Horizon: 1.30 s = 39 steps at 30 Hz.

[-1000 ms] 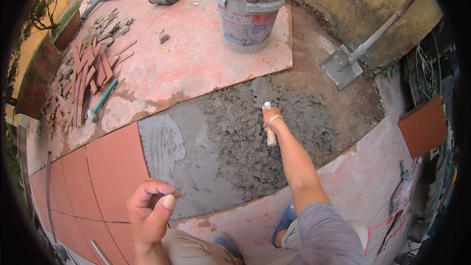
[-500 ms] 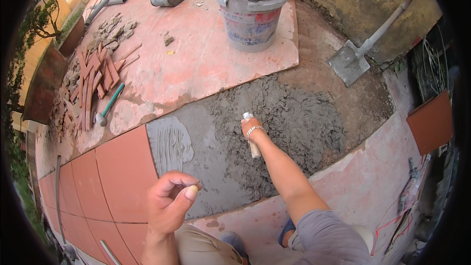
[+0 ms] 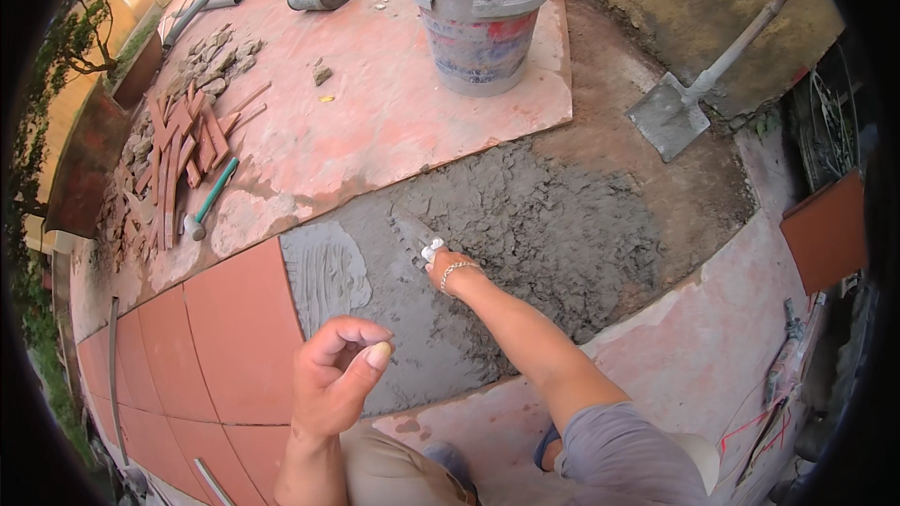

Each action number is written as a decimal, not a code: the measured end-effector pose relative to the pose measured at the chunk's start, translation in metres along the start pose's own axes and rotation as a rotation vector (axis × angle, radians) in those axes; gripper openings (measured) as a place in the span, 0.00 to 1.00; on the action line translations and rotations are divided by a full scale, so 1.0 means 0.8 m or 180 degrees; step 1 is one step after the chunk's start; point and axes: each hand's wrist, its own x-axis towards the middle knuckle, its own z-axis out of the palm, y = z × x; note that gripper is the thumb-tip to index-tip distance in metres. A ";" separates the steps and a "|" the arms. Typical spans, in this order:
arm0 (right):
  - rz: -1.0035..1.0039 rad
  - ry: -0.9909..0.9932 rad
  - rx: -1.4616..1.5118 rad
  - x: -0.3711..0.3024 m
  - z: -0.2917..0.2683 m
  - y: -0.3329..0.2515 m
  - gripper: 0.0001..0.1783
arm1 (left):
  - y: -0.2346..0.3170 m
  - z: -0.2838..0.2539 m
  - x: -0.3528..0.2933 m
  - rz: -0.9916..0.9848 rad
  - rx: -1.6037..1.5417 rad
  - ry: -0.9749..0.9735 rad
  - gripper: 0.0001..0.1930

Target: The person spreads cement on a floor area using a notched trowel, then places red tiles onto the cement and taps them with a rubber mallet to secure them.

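My right hand (image 3: 448, 270) is closed around the handle of a trowel, its bracelet showing at the wrist. The trowel's blade (image 3: 410, 230) lies against the wet grey mortar (image 3: 553, 234), where a smooth stretch meets the rough heap. Raised over the near edge of the mortar, my left hand (image 3: 339, 370) has its fingers curled and thumb close to the forefinger, with nothing visible in them. Left of the mortar, red floor tiles (image 3: 239, 323) lie in rows. A pale combed patch (image 3: 328, 267) of paste borders the nearest tile.
A large mortar bucket (image 3: 480, 37) stands on the old pink paving beyond. A shovel (image 3: 670, 117) leans on the wall at right, near a loose red tile (image 3: 825, 232). At left lie a green-handled hammer (image 3: 216, 195), tile strips (image 3: 178, 164) and rubble (image 3: 216, 61).
My right hand has moved left and slightly nearer with the trowel, from the rough mortar to the smoother part. My left hand has shifted slightly right and stays curled.
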 end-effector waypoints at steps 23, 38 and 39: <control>0.0830 0.0843 0.1800 0.019 -0.091 0.176 0.28 | 0.004 -0.001 -0.007 0.0150 0.0066 -0.0038 0.08; 0.0576 0.1409 0.0122 -0.094 -0.060 0.269 0.23 | 0.001 0.008 -0.007 0.0327 -0.0149 0.0128 0.07; 0.0845 0.1671 0.0168 -0.107 -0.072 0.305 0.22 | 0.001 0.007 -0.008 0.0273 -0.0134 0.0138 0.07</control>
